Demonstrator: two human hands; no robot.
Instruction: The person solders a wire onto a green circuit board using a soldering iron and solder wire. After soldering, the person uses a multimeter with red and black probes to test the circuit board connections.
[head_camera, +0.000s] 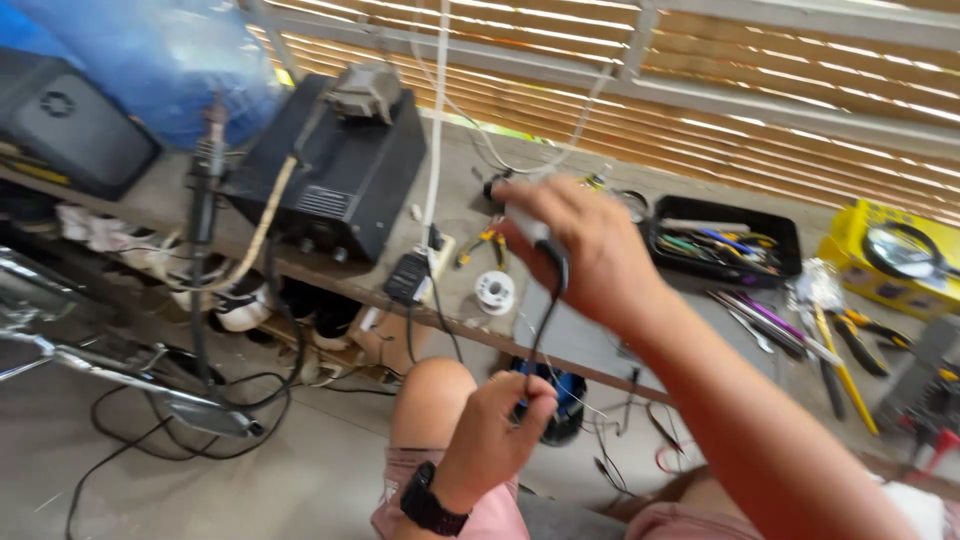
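R hand (590, 255) is reaching out over the bench (590, 345), fingers curling round a small grey handle-like tool (527, 222); it's blurred, so the exact kind can't be told, but the hand is clenched on it. A black cord (548, 310) is dropping from that tool down to the L hand (497, 432), which is pinching it between thumb and fingers just above the knee (432, 395). L wrist is wearing a black watch (428, 502).

Handling, as a judgement: tool looks light, rigid, easy w/ one hand; best taken round the body, not by the cord. Cord is thin, limp, prob. slippery, so it's sliding-prone and wants a pinch near the tool end, no tugging at the joint.

Around them: a solder spool (494, 292) is sitting on the bench just L of the cord, a black box unit (345, 175) further L, a black tray (728, 243) of small tools to the R, pliers (862, 338) and a yellow box (880, 258) w/ a magnifier beyond. Loose cables (200, 420) are lying on the floor.
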